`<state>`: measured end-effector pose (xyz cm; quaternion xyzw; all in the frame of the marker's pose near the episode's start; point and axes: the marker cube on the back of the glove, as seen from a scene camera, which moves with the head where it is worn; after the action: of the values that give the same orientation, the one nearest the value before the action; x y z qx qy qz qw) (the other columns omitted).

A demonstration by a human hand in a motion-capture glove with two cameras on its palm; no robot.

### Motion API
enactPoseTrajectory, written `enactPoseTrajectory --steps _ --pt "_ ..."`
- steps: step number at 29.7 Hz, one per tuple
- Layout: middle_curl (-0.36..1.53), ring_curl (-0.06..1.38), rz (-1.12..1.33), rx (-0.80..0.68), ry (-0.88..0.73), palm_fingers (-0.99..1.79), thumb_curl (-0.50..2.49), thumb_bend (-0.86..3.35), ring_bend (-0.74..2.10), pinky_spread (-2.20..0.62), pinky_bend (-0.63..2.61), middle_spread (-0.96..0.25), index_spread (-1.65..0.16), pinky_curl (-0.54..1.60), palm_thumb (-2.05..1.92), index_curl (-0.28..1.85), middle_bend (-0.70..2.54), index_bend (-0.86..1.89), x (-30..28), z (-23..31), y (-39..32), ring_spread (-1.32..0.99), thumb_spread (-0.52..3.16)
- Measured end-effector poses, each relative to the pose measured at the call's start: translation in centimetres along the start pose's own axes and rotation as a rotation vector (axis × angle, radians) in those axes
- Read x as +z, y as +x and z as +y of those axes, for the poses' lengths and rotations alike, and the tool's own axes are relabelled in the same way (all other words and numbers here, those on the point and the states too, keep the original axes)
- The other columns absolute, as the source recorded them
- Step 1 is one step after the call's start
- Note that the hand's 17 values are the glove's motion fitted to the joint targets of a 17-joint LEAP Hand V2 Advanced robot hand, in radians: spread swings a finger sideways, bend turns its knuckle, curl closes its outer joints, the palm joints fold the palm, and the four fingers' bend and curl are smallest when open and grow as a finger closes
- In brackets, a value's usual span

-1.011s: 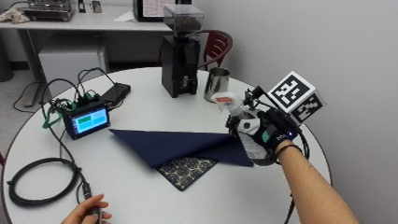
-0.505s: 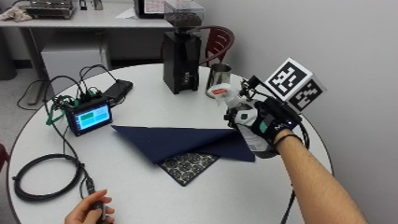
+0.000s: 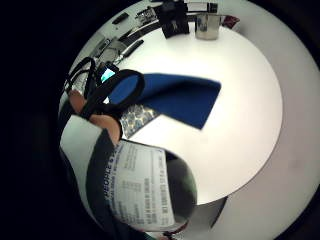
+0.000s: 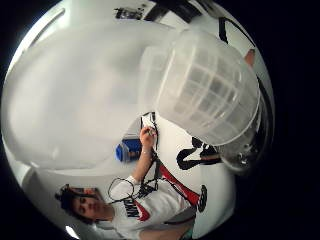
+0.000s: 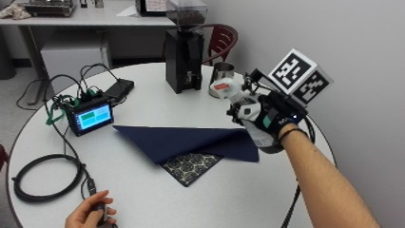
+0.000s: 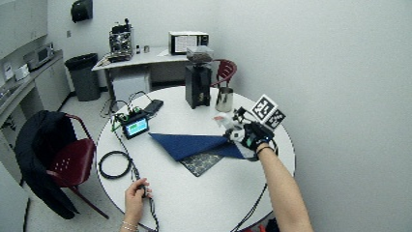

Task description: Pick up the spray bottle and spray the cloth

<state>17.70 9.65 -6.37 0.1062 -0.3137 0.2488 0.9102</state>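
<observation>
A: From the outside view, what's new?
B: The gloved right hand (image 5: 265,121) is higher than a moment ago, its fingers curled round the spray bottle (image 5: 229,90), which is now off the table (image 5: 158,190) and above the near edge of the blue cloth (image 5: 190,141). The white head with its red patch faces the cloth.
A: And the wide view?
B: Same: bottle (image 6: 225,122) aloft in the hand (image 6: 252,136), cloth (image 6: 193,144) spread flat below.
A: The palm views?
B: On the little-finger side, the bottle's label (image 3: 142,187) sits close against the palm, cloth (image 3: 175,97) beyond. On the thumb side, the translucent body (image 4: 205,95) fills the view.
A: Meaning?
B: Pickup looks done; I'd judge squeezing the trigger is next
</observation>
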Motion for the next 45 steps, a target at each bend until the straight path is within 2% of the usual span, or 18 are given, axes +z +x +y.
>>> enactPoseTrajectory --steps 3,10,20,31,39,45 --pt "0.48 0.43 0.013 0.002 0.003 1.25 0.61 -0.03 0.61 -0.11 0.37 -0.11 -0.23 0.39 0.90 0.36 0.48 0.14 -0.3 0.0 -0.5 -0.13 0.80" --pt "0.48 0.43 -0.008 0.087 -0.102 1.24 0.61 -0.03 0.62 -0.11 0.37 -0.11 -0.22 0.39 0.90 0.37 0.49 0.14 5.2 0.6 3.7 -0.14 0.79" --pt "0.48 0.43 -0.104 0.011 0.034 1.24 0.62 -0.03 0.62 -0.11 0.38 -0.11 -0.22 0.38 0.90 0.37 0.49 0.14 -0.4 0.1 0.3 -0.13 0.79" --pt "0.48 0.43 -0.279 -0.038 0.095 1.23 0.62 -0.03 0.62 -0.11 0.38 -0.11 -0.21 0.38 0.90 0.38 0.48 0.14 0.7 1.0 0.1 -0.13 0.79" --pt "0.47 0.43 -0.511 -0.178 0.108 1.21 0.62 -0.03 0.61 -0.10 0.38 -0.11 -0.22 0.38 0.90 0.38 0.46 0.15 4.7 -0.1 -3.9 -0.13 0.80" --pt "0.47 0.42 -0.558 -0.229 0.093 1.20 0.62 -0.03 0.60 -0.09 0.38 -0.11 -0.23 0.38 0.89 0.38 0.44 0.14 9.4 -0.7 -5.0 -0.13 0.81"
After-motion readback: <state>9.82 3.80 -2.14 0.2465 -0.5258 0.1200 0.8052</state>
